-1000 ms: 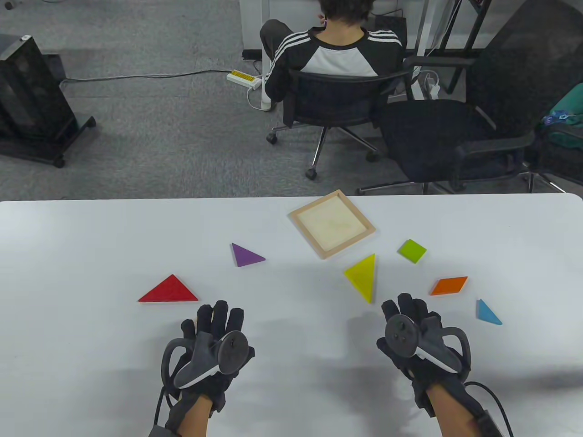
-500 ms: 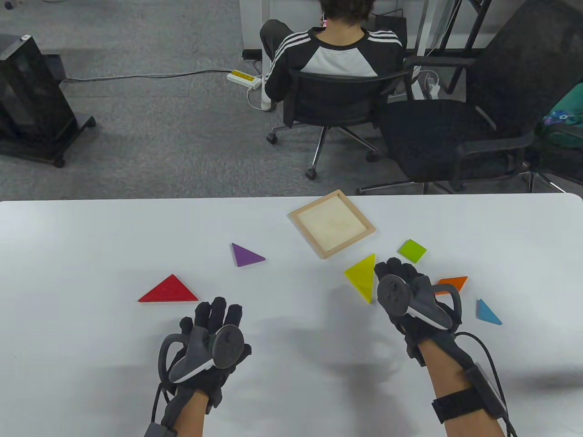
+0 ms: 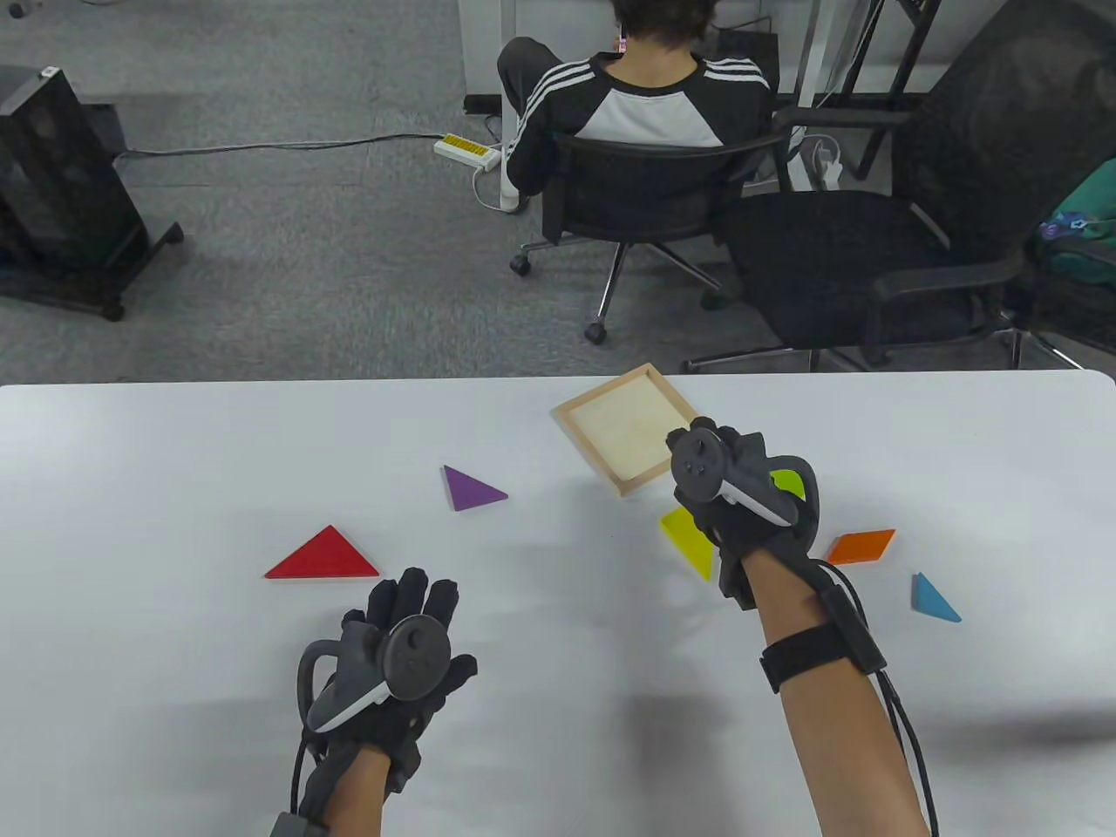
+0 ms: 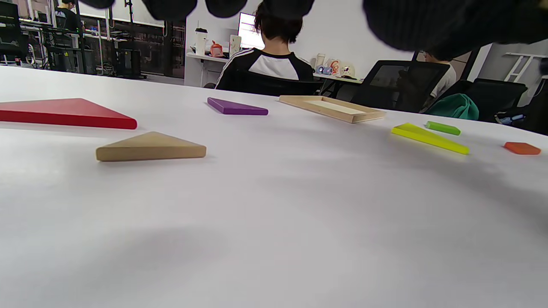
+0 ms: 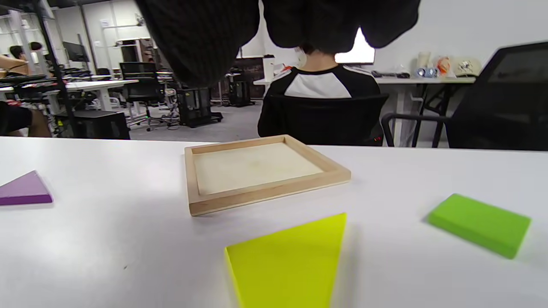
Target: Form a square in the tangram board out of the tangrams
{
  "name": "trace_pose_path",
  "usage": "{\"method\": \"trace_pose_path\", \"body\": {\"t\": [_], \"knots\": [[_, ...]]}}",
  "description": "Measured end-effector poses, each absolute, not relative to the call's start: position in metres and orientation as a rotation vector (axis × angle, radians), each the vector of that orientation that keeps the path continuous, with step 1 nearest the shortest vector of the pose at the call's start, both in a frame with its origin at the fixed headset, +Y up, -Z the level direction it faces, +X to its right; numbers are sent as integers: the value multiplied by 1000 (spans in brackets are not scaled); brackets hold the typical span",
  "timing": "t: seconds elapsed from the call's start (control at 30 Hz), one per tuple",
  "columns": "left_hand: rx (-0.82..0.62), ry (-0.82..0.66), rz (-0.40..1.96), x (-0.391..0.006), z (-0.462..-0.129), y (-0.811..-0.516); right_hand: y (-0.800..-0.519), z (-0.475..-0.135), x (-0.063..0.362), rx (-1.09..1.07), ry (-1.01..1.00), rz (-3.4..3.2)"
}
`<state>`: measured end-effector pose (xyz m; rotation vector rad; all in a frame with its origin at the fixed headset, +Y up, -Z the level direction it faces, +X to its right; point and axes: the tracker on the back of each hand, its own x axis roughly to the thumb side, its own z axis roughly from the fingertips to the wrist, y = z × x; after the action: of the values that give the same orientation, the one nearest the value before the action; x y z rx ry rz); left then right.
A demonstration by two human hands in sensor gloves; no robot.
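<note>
Tangram board (image 3: 624, 427): shallow wooden tray, nothing inside. Coloured pieces loose on counter (image 3: 174, 488). Both hands' fingers relaxed, holding nothing.

Seven tangram pieces are counted on the tabletop (image 3: 174, 453): five triangles, red (image 3: 323, 555), purple (image 3: 471, 489), yellow (image 3: 689, 540), blue (image 3: 935, 600) and plain wood (image 4: 150, 146). One green square (image 5: 479, 224), one orange parallelogram (image 3: 861, 547) and one wooden board (image 3: 610, 417) are also seen.
</note>
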<state>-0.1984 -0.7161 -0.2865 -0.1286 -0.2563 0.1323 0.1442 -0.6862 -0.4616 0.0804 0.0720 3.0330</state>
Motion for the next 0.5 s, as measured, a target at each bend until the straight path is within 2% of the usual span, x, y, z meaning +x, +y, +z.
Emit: {"method": "trace_pose_path", "body": {"t": [0.17,0.33,0.5], "knots": [[-143,-255,157,-200,-289,-719,-704,-483,140,-20,185,2970],[-164,-261,161,-200,-291,-722,-741,-500,128,-60,338,2934],[-174,-266,169,-201,-291,-724,-765,-514,114,-109,464,2981]]}}
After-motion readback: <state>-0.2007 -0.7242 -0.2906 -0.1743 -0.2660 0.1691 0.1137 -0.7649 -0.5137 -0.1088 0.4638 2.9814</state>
